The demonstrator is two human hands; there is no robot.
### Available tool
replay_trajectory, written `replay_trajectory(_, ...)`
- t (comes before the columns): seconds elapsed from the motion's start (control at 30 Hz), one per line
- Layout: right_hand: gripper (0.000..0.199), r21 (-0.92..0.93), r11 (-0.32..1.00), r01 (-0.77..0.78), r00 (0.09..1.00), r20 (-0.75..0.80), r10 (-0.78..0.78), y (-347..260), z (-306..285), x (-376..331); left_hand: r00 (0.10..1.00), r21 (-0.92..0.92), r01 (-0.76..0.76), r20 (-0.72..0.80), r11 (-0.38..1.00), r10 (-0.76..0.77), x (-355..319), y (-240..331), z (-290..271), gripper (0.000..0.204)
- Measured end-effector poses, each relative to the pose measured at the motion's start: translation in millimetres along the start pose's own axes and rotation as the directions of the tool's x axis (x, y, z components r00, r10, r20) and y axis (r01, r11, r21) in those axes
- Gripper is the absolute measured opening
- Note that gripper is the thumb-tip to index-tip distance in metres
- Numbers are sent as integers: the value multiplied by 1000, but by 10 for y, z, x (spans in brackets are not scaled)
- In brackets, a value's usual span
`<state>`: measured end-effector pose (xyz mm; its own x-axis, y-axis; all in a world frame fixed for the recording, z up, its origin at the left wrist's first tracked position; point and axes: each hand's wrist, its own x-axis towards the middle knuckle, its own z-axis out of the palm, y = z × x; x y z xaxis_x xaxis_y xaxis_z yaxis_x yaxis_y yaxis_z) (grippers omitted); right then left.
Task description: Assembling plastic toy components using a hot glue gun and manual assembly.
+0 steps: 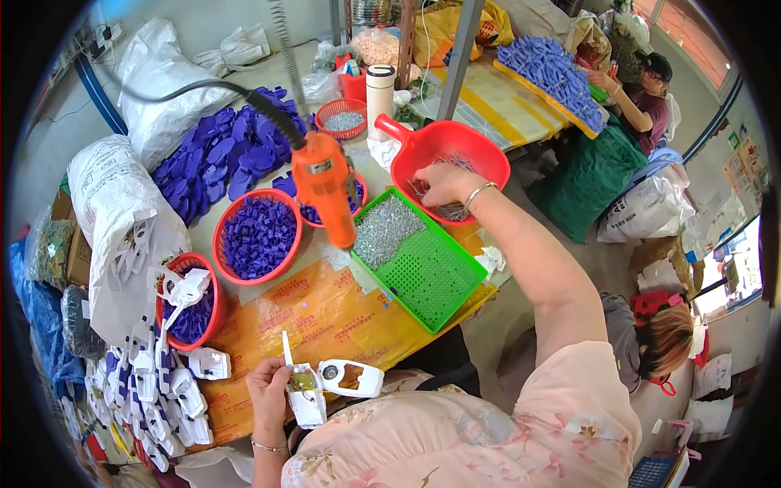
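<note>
Indoors, yellow benchtop [325, 319], grey floor [587, 264]; left hand [268, 394] gripping white casing [307, 408], right hand [445, 184] in scoop [490, 156], grip unclear

R arm [547, 276] reaches fwd & across toward body's midline, elbow a bit bent. R wrist [478, 198] roughly in line w/ forearm; R hand [443, 185] back-up, fingers pointing down & curled, tips hidden, so grip unclear. L forearm [267, 468] only partly in view, rising from lower edge close to torso. L hand [267, 390] sits low, near body, thumb & fingers bent inward in a pinch. Hands well apart, R much further fwd.
</note>
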<state>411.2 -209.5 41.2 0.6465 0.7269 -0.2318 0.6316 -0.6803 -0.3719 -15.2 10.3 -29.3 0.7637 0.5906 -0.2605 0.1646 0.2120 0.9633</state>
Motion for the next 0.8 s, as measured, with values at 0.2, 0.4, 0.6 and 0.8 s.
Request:
replay_trajectory(0.2, 25, -185, 967, -175, 974, -176, 142, -116, 181, 79, 1000, 6, -6, -11, 1000, 6, -5, -19, 2, 7)
replay_trajectory(0.4, 17, 60, 996, -68, 952, -295, 83, 206, 108, 127, 1000, 3, -5, -6, 1000, 5, -2, -5, 26, 6)
replay_trajectory(0.6, 17, 768, 640, -25, 922, -229, 311, 382, -191, -63, 1000, 17, -14, -3, 1000, 14, 23, -11, 14, 5)
replay_trajectory(0.8, 11, 906, 338, 253, 846, -377, 376, 515, -306, -110, 1000, 34, -29, 5, 999, 29, 25, -21, -2, 5)
